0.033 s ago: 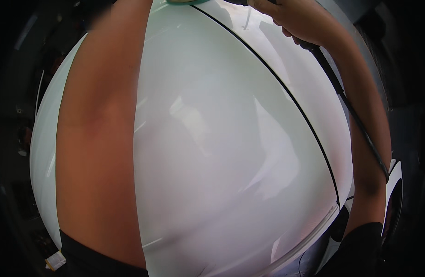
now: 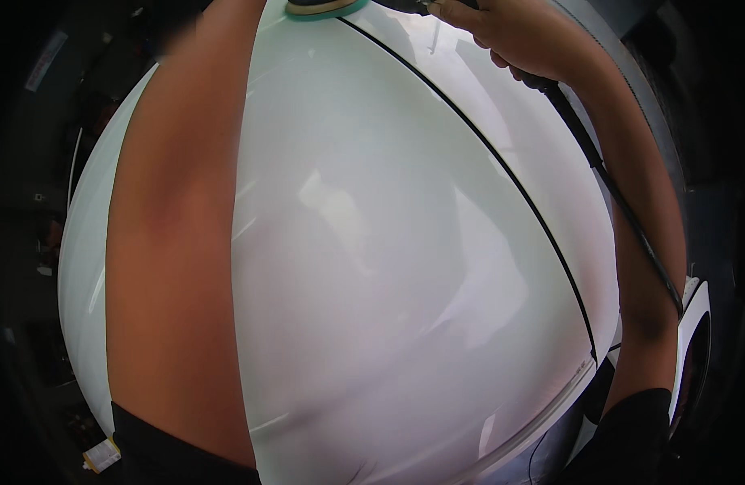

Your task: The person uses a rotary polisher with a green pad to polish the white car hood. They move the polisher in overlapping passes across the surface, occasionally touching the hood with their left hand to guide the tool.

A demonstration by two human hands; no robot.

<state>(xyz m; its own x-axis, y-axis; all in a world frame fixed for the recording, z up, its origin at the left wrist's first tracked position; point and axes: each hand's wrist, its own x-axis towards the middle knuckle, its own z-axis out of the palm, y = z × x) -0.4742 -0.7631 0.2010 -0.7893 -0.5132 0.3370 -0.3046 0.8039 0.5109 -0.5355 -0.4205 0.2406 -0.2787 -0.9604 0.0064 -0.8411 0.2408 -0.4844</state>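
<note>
My right hand (image 2: 527, 40) is closed around the black handle of a corded car polisher (image 2: 396, 3) at the top of the view. The polisher's round green-edged pad (image 2: 328, 11) rests on or just over a glossy white car panel (image 2: 372, 226), near the far end of a dark seam. From the handle's rear, a black cord (image 2: 639, 230) trails down along my right forearm. My left arm stretches up across the left side of the panel. Its hand lies beyond the top edge, out of sight.
A curved black seam (image 2: 502, 153) runs down the white bodywork at the right. Another white car part (image 2: 696, 323) with a dark opening stands at the lower right. A small white and yellow package (image 2: 103, 456) sits at the lower left. The surroundings are dark.
The polisher's pad shows more at the top edge, slightly lower in the picture. The panel has shifted a little in view. My right hand keeps its hold on the handle.
</note>
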